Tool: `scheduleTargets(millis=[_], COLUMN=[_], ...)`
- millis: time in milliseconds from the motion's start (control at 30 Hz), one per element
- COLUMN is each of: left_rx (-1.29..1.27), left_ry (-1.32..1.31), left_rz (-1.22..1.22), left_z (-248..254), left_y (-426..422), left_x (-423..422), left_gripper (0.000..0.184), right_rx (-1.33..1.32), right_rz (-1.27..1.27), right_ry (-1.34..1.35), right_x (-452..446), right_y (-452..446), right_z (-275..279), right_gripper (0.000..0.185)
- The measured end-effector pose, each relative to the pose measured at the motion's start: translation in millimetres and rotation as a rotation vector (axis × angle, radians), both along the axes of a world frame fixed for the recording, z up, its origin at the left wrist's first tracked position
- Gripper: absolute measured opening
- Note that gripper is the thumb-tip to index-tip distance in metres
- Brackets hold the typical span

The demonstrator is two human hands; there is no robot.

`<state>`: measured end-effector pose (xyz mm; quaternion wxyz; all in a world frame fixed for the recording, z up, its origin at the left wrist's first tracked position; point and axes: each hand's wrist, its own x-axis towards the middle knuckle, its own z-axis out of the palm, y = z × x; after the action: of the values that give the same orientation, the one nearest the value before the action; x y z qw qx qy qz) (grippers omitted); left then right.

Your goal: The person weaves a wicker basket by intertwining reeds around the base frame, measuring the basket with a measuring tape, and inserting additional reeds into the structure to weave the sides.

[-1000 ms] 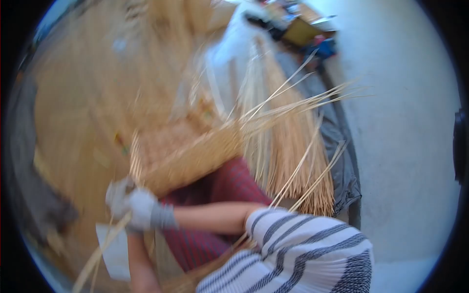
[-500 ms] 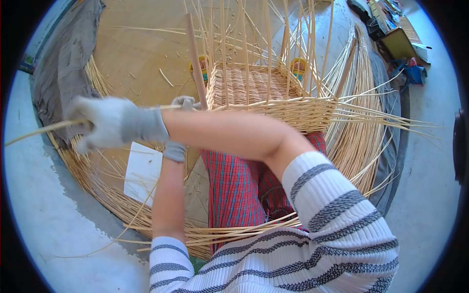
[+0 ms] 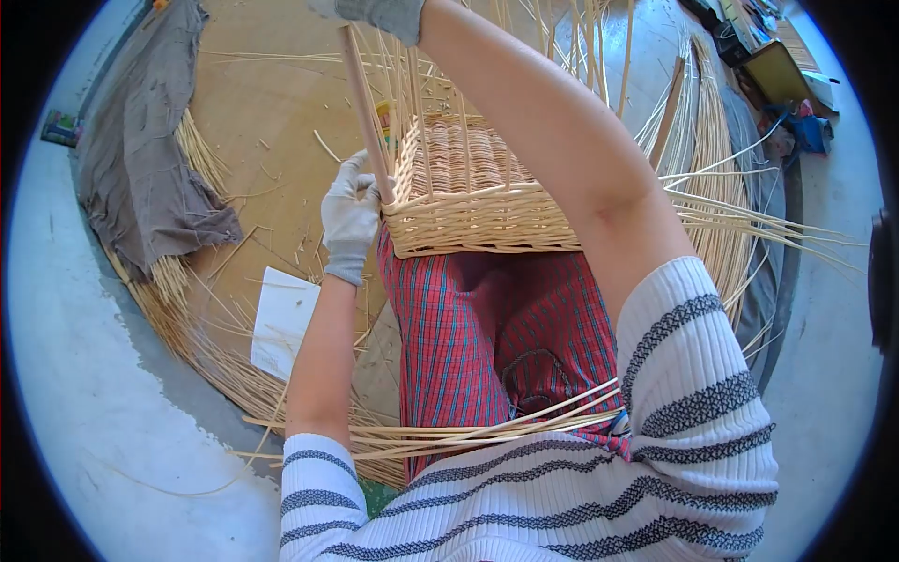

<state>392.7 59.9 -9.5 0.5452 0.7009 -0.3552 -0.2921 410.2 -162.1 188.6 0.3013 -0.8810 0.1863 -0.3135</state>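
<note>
A rectangular wicker basket (image 3: 482, 220) in the making rests on my lap, with upright wicker stakes and a wooden post (image 3: 363, 108) at its near left corner. My gloved left hand (image 3: 350, 211) is closed at that corner, its fingers curled against the basket beside the foot of the post. At the top edge of the view, above the post, is my gloved right hand (image 3: 375, 11); the frame cuts off its fingers, so what they hold is hidden. My right forearm crosses over the basket and covers its right part.
Bundles of wicker rods (image 3: 721, 197) lie on the right, more on the left under a grey cloth (image 3: 140, 169). Loose rods (image 3: 506, 433) cross my lap. A white sheet (image 3: 284, 323) lies on the floor at left. Rod ends stick out right of the basket.
My right hand has swung from the left, where it held a wicker rod, up to the top edge of the view. My left hand stays at the basket's corner.
</note>
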Motion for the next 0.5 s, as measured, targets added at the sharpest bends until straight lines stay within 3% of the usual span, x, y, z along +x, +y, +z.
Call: scheduleTargets(millis=[133,200,300,333,433,500], left_rx=[-0.205,-0.084,0.121,0.115,-0.013,-0.218], left_ry=[-0.138,-0.03,0.045,0.038,-0.071,0.171], left_rz=[-0.103,-0.18,-0.122,-0.124,-0.196,-0.186], left_z=[-18,1,26,24,8,1], left_y=[-3,-1,-5,-6,-7,-8], left_x=[7,-5,-22,-21,-12,-12], left_gripper=[0.033,0.033,0.033,0.033,0.031,0.034], right_rx=[0.045,0.17,0.081,0.075,-0.024,0.058], right_rz=[0.031,0.031,-0.187,-0.189,-0.169,-0.236], right_ry=[-0.062,-0.392,-0.242,-0.249,-0.086,-0.005], right_x=[17,12,-29,-23,-2,-8], right_y=[-11,-7,12,4,-12,5], right_z=[-45,-44,-3,-16,-44,-42], right_gripper=[0.016,0.014,0.013,0.013,0.011,0.024])
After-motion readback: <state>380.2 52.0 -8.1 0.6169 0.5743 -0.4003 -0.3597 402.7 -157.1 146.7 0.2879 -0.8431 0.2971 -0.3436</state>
